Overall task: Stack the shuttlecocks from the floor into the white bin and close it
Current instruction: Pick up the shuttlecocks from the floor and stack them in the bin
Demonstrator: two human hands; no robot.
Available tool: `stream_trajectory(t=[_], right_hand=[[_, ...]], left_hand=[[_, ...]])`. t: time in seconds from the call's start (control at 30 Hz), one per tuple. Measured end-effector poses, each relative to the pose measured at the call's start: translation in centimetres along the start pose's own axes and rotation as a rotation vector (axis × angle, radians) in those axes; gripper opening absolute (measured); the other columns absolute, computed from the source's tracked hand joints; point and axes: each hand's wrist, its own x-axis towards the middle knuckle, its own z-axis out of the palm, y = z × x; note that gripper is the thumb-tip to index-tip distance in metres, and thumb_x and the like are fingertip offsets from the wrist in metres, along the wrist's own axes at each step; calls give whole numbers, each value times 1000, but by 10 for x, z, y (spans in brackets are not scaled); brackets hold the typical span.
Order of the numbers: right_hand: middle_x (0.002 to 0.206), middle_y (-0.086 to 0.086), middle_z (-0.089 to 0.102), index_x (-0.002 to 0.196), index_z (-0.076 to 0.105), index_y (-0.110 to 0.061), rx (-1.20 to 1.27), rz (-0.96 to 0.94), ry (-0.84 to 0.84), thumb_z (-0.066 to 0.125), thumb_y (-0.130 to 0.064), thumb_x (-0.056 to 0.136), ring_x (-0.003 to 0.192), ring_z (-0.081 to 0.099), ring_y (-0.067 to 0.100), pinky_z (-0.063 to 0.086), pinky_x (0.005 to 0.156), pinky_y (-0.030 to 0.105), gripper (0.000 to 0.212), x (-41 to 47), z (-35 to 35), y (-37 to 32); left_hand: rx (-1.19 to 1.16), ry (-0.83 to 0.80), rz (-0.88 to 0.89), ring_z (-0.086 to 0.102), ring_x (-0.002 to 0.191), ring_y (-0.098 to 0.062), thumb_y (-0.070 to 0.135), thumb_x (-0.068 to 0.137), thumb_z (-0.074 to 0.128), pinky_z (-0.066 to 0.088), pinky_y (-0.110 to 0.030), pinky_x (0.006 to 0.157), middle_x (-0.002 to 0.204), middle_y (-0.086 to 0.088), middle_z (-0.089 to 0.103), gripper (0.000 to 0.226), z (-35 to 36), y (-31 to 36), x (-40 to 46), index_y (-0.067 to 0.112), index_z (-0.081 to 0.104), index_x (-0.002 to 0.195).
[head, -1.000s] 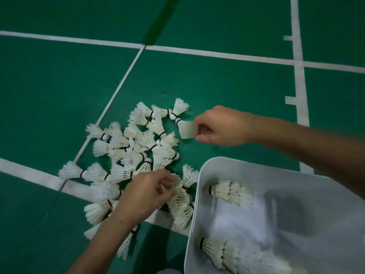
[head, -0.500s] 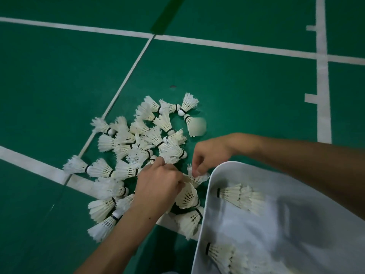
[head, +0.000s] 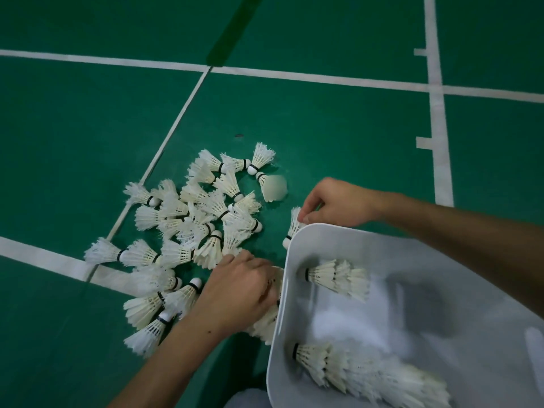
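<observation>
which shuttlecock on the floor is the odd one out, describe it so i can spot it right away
Start at the white bin and look past its far corner to the pile of shuttlecocks on the green floor. At the pile's far right edge, in front of the right hand, lies the odd shuttlecock. Its skirt is a smooth, solid pale cone, while its neighbours have ragged, separate feathers.

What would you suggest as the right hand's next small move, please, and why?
Probably lift the white feathered shuttlecock over the rim into the white plastic bin. The right hand pinches it just outside the bin's corner, and two nested rows already lie inside.
</observation>
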Motion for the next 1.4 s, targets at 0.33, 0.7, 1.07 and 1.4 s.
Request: stream_trajectory(t=[0.33,0.7,1.07,1.4], right_hand=[[93,-10,81,99,85,-18,150,-1,144,71,-22,96,78,69,-9,57,78,21,15,-41,-5,2],[94,-9,82,103,84,-18,209,45,130,72,-24,96,86,77,14,60,81,34,15,-31,-3,2],[89,-11,81,104,83,-16,278,0,293,67,-12,97,74,71,2,60,72,27,18,-46,-6,-7],[103,-12,78,110,81,-17,327,-120,787,74,-14,94,90,73,3,54,79,11,18,-117,1,-52]], left_hand=[[-115,-254,116,49,134,-16,60,79,58,47,-38,109,172,19,17,86,12,-21,-21,37,35,159],[-54,-263,41,66,120,-13,67,77,72,56,-34,84,172,27,10,67,25,-16,-16,38,61,137],[-414,60,-132,67,95,3,44,82,80,63,-22,76,155,28,44,62,-10,-20,-19,40,57,139],[-639,674,-187,55,132,-8,34,83,84,50,-21,101,150,14,54,68,-81,35,-23,26,56,145]])
